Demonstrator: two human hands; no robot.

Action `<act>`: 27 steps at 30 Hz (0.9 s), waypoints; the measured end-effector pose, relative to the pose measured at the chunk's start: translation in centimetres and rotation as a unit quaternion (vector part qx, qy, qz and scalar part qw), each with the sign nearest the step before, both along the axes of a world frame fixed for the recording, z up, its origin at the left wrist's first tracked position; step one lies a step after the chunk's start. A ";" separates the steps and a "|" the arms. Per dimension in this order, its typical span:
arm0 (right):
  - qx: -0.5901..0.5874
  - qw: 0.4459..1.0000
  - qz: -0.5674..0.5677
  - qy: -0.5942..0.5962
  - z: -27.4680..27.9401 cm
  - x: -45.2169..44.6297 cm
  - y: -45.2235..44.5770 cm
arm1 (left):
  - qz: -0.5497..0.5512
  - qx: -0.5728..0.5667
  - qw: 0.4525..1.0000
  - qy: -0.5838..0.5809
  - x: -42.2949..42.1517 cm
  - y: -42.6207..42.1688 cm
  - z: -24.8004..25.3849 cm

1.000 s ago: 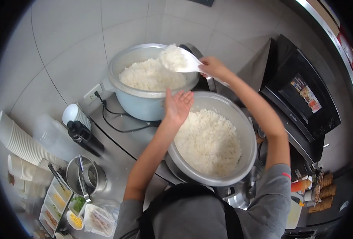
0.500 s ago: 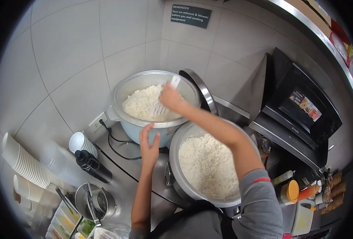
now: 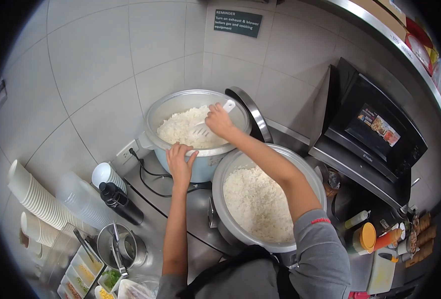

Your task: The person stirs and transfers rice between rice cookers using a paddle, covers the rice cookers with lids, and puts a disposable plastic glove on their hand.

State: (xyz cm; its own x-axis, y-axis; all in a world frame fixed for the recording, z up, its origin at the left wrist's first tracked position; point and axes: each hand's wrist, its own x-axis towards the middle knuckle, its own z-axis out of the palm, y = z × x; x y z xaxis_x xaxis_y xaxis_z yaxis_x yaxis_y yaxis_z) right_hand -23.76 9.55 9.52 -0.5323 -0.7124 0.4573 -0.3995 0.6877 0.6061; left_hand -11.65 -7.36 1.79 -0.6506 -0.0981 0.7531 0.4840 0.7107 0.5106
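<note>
My right hand [image 3: 219,121] is closed around a white slotted rice paddle [image 3: 200,130]. Its handle end sticks up past my fist, and its blade lies against the cooked rice [image 3: 178,125] in the rear rice cooker [image 3: 203,169], a light blue one with a silvery rim. My left hand [image 3: 180,162] grips the near rim of that cooker, fingers bent over the edge and thumb to the right. Beneath my right forearm stands a second, larger cooker pot [image 3: 219,199], with white rice [image 3: 257,204] inside.
A round lid [image 3: 250,112] leans behind the cookers. To the left stand stacked paper cups [image 3: 41,199], a black bottle [image 3: 121,203] and a metal pot [image 3: 139,249] with tongs. A black cord [image 3: 153,203] crosses the counter. A black appliance [image 3: 375,129] stands right.
My left hand has moved up onto the near rim of the rear cooker. The right hand and paddle have shifted slightly right, and the paddle's blade lies flatter on the rice.
</note>
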 end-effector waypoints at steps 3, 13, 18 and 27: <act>-0.028 0.999 -0.021 0.027 5.6 0.9 1.0 | -0.001 0.012 1.000 0.008 -0.5 0.2 0.2; -0.064 0.993 -0.030 0.095 4.4 -0.1 4.5 | -0.010 0.022 1.000 0.004 -0.2 0.1 0.2; -0.537 0.798 -0.151 -0.229 5.6 -2.1 8.4 | -0.012 0.008 1.000 0.003 -0.3 0.1 -0.1; -0.769 0.579 -0.231 -0.138 -5.8 -16.8 25.4 | -0.014 0.041 0.997 -0.057 6.7 1.3 1.8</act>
State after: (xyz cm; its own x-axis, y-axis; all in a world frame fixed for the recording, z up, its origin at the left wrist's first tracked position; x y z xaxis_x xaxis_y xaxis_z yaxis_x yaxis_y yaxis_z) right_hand -40.58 34.95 3.77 -0.7078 0.6736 0.2126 0.1081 0.4008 -0.9098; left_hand -4.97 -6.04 3.57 -0.7343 -0.1381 0.6646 0.4382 0.6513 0.6195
